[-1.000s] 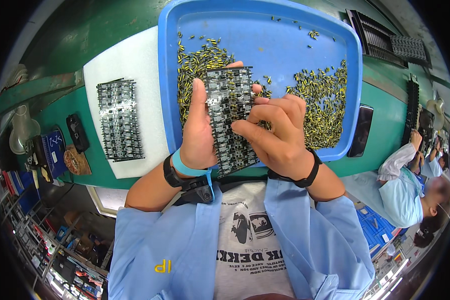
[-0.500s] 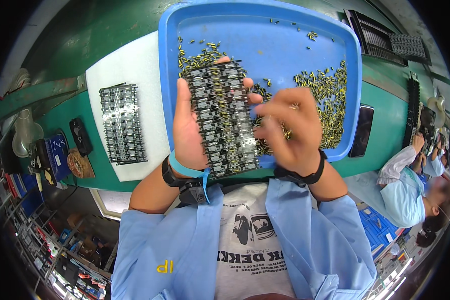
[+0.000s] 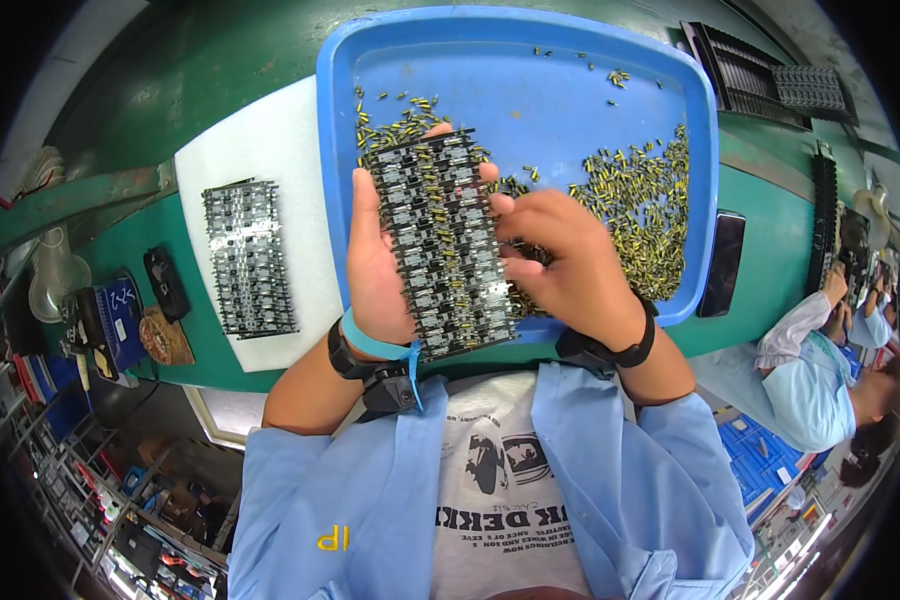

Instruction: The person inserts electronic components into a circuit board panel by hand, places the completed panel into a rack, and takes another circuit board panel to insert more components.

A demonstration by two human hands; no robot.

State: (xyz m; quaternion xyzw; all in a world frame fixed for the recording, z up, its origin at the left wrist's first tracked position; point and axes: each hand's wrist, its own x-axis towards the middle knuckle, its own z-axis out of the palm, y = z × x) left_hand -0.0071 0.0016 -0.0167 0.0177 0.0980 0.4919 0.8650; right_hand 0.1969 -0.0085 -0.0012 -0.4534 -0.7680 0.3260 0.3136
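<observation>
My left hand [image 3: 378, 280] holds a panel of small circuit boards [image 3: 445, 245] from beneath. The thumb lies along its left edge, and fingertips show past its top and right edges. Down the panel's middle run small yellow and black cylindrical parts. At the panel's right edge, my right hand [image 3: 570, 255] has its fingers curled and their tips close to the boards; whatever they pinch is too small to make out. Beneath both hands, a blue tray [image 3: 520, 75] holds many loose yellow and black cylindrical parts [image 3: 638, 215] that look like capacitors.
A second board panel [image 3: 251, 260] lies on a white foam sheet [image 3: 295, 130] to the left. Right of the tray rests a dark phone [image 3: 723, 262]. Black slotted racks [image 3: 745, 75] stand at the far right. Another person in a light blue sleeve [image 3: 805, 375] works at the right.
My right hand, smeared by motion before, is now steadier and its fingers sit closer to the panel's right edge. My left hand still holds the panel, nearly in place.
</observation>
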